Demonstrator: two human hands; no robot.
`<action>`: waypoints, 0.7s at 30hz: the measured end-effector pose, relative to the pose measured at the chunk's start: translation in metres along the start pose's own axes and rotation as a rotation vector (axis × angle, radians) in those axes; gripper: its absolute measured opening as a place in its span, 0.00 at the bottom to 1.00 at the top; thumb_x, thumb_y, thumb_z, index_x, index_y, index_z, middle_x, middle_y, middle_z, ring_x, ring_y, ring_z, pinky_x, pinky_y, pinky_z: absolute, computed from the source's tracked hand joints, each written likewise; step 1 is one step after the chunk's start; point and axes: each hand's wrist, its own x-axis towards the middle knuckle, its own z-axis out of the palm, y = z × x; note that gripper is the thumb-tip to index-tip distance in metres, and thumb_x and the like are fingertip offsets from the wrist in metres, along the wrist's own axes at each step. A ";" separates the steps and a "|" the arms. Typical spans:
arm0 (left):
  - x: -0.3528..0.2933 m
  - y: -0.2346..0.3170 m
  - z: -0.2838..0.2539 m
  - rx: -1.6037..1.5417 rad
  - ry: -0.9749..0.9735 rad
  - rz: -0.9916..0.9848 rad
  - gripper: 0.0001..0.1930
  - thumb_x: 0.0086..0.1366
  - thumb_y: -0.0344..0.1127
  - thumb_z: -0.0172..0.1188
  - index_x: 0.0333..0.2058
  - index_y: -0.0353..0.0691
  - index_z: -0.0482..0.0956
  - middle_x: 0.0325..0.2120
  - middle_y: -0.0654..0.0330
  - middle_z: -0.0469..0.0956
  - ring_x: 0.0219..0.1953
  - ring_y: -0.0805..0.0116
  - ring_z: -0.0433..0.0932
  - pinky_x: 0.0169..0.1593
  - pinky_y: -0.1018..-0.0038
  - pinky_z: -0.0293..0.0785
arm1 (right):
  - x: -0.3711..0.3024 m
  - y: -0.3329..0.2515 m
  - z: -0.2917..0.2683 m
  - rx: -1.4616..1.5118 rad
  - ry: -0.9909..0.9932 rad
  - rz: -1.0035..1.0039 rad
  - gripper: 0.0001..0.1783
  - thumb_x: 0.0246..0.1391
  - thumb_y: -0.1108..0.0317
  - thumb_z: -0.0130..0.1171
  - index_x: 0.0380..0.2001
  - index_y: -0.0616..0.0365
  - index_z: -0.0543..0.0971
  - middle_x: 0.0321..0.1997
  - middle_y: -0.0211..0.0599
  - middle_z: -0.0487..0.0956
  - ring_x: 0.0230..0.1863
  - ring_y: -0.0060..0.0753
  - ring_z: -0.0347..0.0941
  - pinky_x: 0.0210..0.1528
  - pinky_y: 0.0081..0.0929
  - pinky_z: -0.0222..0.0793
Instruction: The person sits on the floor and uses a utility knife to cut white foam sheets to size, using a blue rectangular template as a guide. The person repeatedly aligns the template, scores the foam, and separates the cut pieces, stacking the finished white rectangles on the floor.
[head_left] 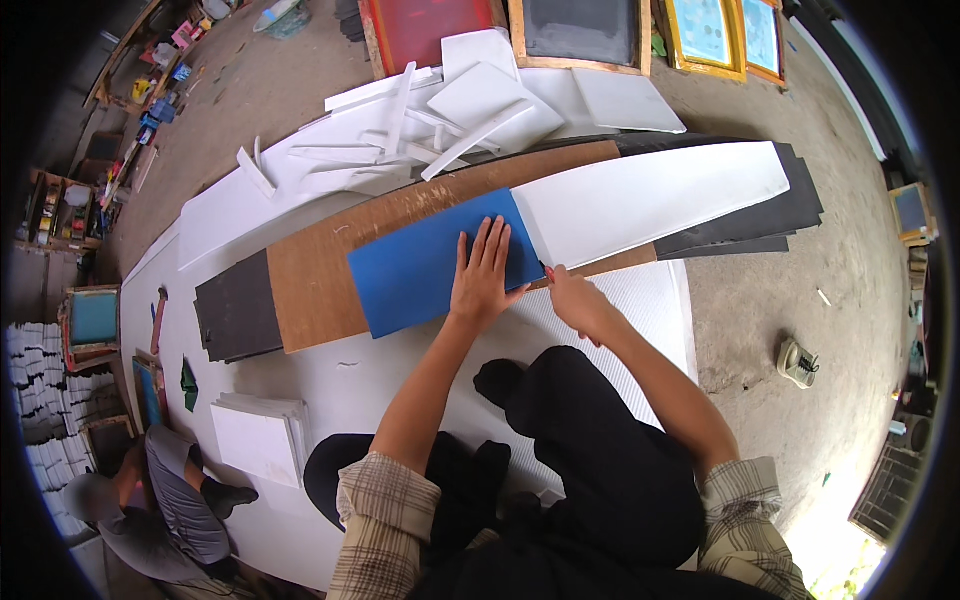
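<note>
My left hand (482, 278) lies flat on a blue rectangular board (405, 270), fingers stretched out near its right end. In my closed right hand (583, 306) is a small red cutter (549, 272), its dark tip at the blue board's lower right corner; most of its handle is hidden by my fingers. A long white sheet (660, 195) extends right from beside the blue board's right edge. Beneath both lies a brown wooden board (310, 290), which rests on dark grey sheets (235, 305).
White offcut strips (480, 140) and pieces lie beyond the boards. A stack of white panels (262, 440) sits at the near left, close to another seated person (170, 510). Framed screens (580, 35) stand at the back. A shoe (798, 363) lies on the floor at right.
</note>
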 end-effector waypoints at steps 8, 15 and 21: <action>0.002 0.000 0.002 0.037 -0.046 -0.021 0.48 0.42 0.51 0.65 0.57 0.35 0.52 0.59 0.54 0.52 0.63 0.58 0.48 0.62 0.53 0.41 | -0.016 0.023 0.041 -0.145 0.196 -0.036 0.14 0.57 0.61 0.42 0.40 0.61 0.62 0.20 0.53 0.75 0.25 0.54 0.74 0.25 0.49 0.69; 0.002 0.000 0.004 0.061 -0.016 -0.018 0.47 0.43 0.55 0.62 0.57 0.35 0.53 0.59 0.56 0.52 0.62 0.60 0.48 0.62 0.53 0.41 | -0.014 0.036 -0.009 1.120 -0.058 0.077 0.19 0.55 0.61 0.47 0.46 0.59 0.59 0.22 0.37 0.68 0.15 0.28 0.69 0.18 0.27 0.70; 0.008 -0.002 0.002 0.045 0.007 -0.067 0.44 0.46 0.53 0.61 0.57 0.34 0.53 0.58 0.53 0.54 0.62 0.58 0.50 0.62 0.54 0.42 | -0.006 0.021 -0.051 1.400 -0.189 -0.100 0.34 0.50 0.79 0.48 0.58 0.59 0.47 0.50 0.51 0.62 0.33 0.31 0.71 0.41 0.30 0.71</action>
